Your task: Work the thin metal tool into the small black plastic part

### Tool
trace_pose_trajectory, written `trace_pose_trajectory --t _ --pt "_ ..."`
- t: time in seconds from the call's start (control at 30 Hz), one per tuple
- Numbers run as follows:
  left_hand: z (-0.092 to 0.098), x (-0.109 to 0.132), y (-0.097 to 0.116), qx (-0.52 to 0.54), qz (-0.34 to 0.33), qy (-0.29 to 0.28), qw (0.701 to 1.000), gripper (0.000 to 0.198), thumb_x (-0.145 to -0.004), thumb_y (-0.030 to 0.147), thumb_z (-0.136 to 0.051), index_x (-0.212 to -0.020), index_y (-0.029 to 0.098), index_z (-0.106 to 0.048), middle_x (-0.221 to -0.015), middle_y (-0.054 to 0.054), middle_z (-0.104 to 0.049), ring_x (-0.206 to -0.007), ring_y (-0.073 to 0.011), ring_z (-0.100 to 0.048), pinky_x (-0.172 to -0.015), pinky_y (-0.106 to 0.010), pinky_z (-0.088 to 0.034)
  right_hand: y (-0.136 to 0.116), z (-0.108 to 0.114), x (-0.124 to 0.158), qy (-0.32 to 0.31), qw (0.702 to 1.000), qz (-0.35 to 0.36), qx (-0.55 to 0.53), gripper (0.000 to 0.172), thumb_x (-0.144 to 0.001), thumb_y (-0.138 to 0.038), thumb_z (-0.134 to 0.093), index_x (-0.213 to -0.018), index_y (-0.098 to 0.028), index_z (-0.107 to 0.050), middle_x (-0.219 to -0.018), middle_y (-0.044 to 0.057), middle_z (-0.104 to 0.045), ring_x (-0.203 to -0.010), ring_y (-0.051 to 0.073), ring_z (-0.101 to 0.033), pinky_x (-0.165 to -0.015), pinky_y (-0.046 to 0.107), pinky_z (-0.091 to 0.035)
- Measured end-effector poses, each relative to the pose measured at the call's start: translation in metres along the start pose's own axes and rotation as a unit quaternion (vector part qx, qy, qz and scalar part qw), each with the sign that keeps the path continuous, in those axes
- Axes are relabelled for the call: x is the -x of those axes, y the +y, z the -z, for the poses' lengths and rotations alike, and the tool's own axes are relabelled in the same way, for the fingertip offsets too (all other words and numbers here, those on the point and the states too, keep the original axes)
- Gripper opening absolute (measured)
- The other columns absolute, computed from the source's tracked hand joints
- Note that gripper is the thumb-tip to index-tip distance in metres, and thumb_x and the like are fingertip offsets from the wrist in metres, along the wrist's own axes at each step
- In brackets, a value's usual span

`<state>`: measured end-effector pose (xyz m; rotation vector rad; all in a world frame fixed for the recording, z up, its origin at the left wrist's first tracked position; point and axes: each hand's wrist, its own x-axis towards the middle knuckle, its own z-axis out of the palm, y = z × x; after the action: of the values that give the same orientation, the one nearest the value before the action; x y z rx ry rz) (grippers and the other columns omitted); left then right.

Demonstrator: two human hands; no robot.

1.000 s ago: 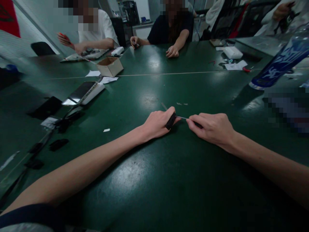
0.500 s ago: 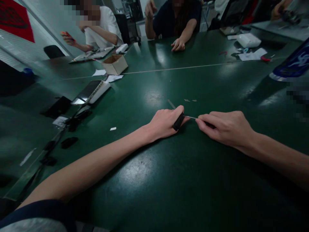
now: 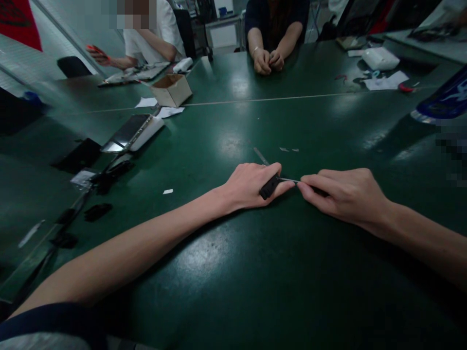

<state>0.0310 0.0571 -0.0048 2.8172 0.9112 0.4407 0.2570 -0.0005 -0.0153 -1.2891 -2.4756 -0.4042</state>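
Note:
My left hand (image 3: 251, 183) is closed around a small black piece (image 3: 269, 187), which shows between thumb and fingers. A thin grey strip (image 3: 260, 156) sticks out beyond the knuckles of that hand. From the black piece a thin, light rod (image 3: 289, 180) runs right to the fingertips of my right hand (image 3: 341, 194), which pinch its end. The left thumb lies stretched along the rod, close to the right fingertips. Both hands are low over the dark green table (image 3: 233, 272).
At the left lie a tablet-like device (image 3: 127, 132), black parts and a cable. A cardboard box (image 3: 172, 90) stands farther back. Two people sit across the table. A blue can-like object (image 3: 443, 99) is at the right. Small scraps (image 3: 289, 149) lie beyond my hands.
My left thumb has stretched further right along the rod, and the black piece has turned slightly. The person opposite has brought both hands together. The view has shifted slightly.

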Motion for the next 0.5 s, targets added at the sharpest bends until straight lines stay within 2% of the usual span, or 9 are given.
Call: trace_pose_trajectory --t 0.13,0.33,0.5 --pt "0.005 0.001 -0.002 0.036 -0.028 -0.005 0.999 0.038 -0.093 0.051 -0.033 -0.091 0.017 -0.051 -0.07 -0.002 -0.06 -0.059 -0.0133 -0.057 -0.053 -0.023 -0.038 -0.001 0.001 -0.001 0.009 1.0 0.013 -0.012 0.027 -0.089 -0.037 -0.047 -0.096 -0.021 -0.067 -0.07 0.0 -0.064 -0.057 0.011 -0.053 -0.05 0.025 -0.025" --pt "0.006 0.0 -0.002 0.075 -0.072 0.014 0.994 0.032 -0.091 0.046 -0.039 -0.102 0.019 -0.052 -0.089 -0.005 -0.063 -0.077 -0.0155 -0.06 -0.066 -0.025 -0.044 -0.01 0.004 -0.008 -0.011 0.999 0.035 -0.034 0.028 -0.092 -0.035 -0.042 -0.093 -0.021 -0.065 -0.071 0.0 -0.062 -0.058 0.011 -0.05 -0.051 0.026 -0.023" --pt "0.006 0.0 -0.004 0.084 -0.082 0.056 0.992 0.025 -0.09 0.04 -0.044 -0.091 0.019 -0.056 -0.081 -0.004 -0.061 -0.072 -0.0145 -0.059 -0.065 -0.027 -0.045 -0.015 0.007 -0.012 -0.03 0.999 -0.002 -0.046 0.033 -0.093 -0.036 -0.036 -0.094 -0.019 -0.064 -0.073 0.002 -0.061 -0.058 0.011 -0.046 -0.051 0.026 -0.019"
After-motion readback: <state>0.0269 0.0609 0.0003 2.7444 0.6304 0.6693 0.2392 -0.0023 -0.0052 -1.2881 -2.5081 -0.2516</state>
